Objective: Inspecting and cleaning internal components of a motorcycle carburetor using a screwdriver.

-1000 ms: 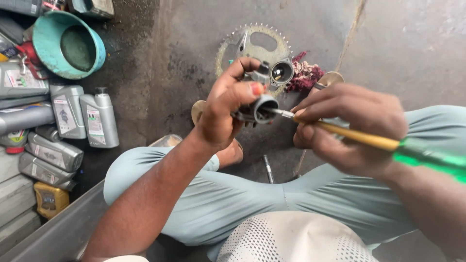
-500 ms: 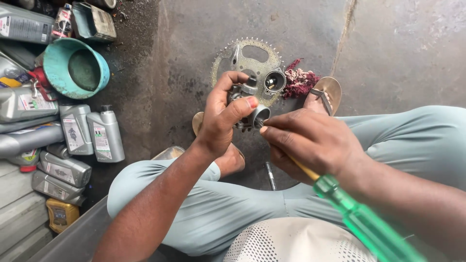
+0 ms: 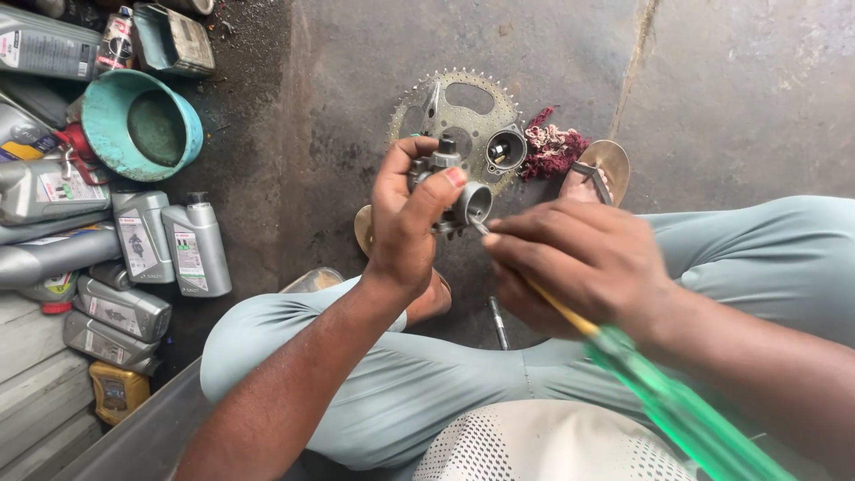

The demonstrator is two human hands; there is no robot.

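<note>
Gripped in the left hand (image 3: 405,227), fingers wrapped closed around its body, a small metal carburettor (image 3: 450,191) is held up above the lap, its round open bore turned toward the right hand (image 3: 579,263). A screwdriver (image 3: 641,383) with a yellow shank and translucent green handle is pinched firmly in the closed right fingers, its tip set against the bore's lower rim.

Beyond the grip, on the concrete floor (image 3: 730,80): a toothed sprocket (image 3: 459,111), a short round metal fitting (image 3: 505,150) resting on it, a dark red rag (image 3: 548,147) just beside, a sandalled foot (image 3: 597,174) next to that. Below the grip: a loose metal pin (image 3: 497,322) lying on the floor between the legs. Well to the left of the grip: a teal bowl (image 3: 142,125), grey oil bottles (image 3: 174,245), a yellow can (image 3: 116,392).

Risk, as judged: the tip may slip off the rim under sideways pressure, since the carburettor is steadied by one hand only; the nearby thumb could be struck, or the part dropped onto the floor.
</note>
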